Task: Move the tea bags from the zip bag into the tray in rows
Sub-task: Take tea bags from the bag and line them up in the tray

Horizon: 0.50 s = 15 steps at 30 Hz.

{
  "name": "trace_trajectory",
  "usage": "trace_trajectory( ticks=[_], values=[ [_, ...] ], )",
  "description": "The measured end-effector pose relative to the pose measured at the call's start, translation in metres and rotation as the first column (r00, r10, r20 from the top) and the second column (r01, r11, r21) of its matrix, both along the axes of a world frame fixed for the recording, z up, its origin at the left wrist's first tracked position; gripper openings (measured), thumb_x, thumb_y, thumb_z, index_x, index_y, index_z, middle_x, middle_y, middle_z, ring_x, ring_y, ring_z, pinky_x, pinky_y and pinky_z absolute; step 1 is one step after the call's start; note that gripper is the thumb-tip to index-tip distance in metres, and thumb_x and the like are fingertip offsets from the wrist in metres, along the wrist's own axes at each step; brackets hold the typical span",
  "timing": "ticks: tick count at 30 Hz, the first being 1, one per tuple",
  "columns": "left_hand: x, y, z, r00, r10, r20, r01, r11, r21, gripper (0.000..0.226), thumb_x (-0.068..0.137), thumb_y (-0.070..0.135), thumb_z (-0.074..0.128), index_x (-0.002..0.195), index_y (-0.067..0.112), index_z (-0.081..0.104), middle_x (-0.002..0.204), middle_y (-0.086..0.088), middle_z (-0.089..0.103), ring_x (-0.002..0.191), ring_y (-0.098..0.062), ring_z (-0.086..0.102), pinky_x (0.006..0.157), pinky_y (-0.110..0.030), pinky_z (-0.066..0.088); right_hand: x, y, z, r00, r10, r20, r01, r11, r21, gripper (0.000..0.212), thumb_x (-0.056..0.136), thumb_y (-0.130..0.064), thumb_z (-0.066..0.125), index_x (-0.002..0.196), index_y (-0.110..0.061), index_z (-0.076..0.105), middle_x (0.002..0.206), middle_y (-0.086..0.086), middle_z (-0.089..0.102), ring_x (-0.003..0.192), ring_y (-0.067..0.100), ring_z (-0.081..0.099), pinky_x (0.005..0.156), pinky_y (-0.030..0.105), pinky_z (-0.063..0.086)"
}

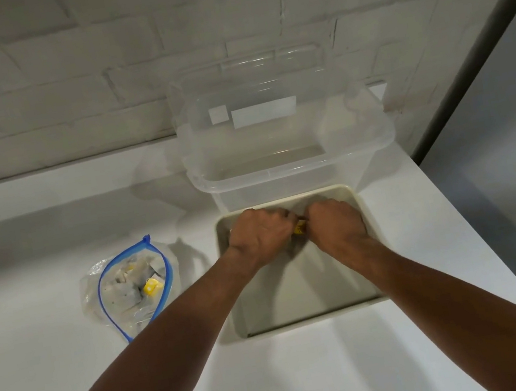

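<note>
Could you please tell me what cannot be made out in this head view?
Head view: the left hand and right hand cover whatever they hold; only a yellow scrap shows, so the grip is unclear.
Head view: the far end of the beige rectangular tray lies under the hands; any row there is unseen.
Head view: tea bags in the clear blue-sealed zip bag overlap under crumpled plastic; uncountable.

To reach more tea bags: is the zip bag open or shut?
Open: the zip bag shows its blue seal spread in a wide loop.
</note>
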State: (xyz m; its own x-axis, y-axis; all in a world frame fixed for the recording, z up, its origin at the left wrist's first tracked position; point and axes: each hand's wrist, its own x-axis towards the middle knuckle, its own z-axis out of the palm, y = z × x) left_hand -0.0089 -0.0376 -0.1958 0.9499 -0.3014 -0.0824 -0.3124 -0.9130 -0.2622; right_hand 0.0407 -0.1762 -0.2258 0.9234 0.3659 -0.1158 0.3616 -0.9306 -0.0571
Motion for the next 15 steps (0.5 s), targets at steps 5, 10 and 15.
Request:
trace_trajectory(
  ticks=[5,10,15],
  values=[
    [-0.02,-0.005,0.0,0.99,0.1,0.097,-0.106,0.993,0.054,0.03,0.095,0.015,0.042,0.119,0.024,0.057,0.108,0.001,0.059,0.075,-0.018,0.069,0.05,-0.029,0.032,0.001,-0.008,0.005,0.999,-0.013,-0.042,0.016,0.999,0.049,0.016,0.095,-0.03,0.055,0.099,-0.026,0.07,0.097,0.001,0.07,0.089,0.023,0.067,0.066,0.026,0.044],
    [-0.043,-0.014,-0.008,0.994,0.016,-0.104,-0.016,1.0,-0.003,0.013,0.086,0.023,0.054,0.082,0.021,0.067,0.078,-0.001,0.066,0.066,-0.02,0.059,0.059,-0.031,0.031,0.007,-0.015,0.015,0.983,0.053,-0.176,-0.035,0.994,0.1,0.018,0.089,-0.042,0.062,0.091,-0.025,0.068,0.092,-0.001,0.069,0.089,0.024,0.065,0.068,0.03,0.048],
    [-0.051,-0.018,-0.026,0.999,-0.038,0.021,0.033,0.979,0.201,0.007,0.057,0.019,0.064,0.056,0.014,0.068,0.051,0.0,0.056,0.041,-0.016,0.051,0.051,-0.025,0.019,0.016,-0.012,0.025,0.969,0.086,-0.231,-0.103,0.993,-0.063,0.01,0.085,-0.033,0.068,0.092,-0.026,0.07,0.097,-0.004,0.067,0.09,0.024,0.064,0.073,0.031,0.051]
  ],
)
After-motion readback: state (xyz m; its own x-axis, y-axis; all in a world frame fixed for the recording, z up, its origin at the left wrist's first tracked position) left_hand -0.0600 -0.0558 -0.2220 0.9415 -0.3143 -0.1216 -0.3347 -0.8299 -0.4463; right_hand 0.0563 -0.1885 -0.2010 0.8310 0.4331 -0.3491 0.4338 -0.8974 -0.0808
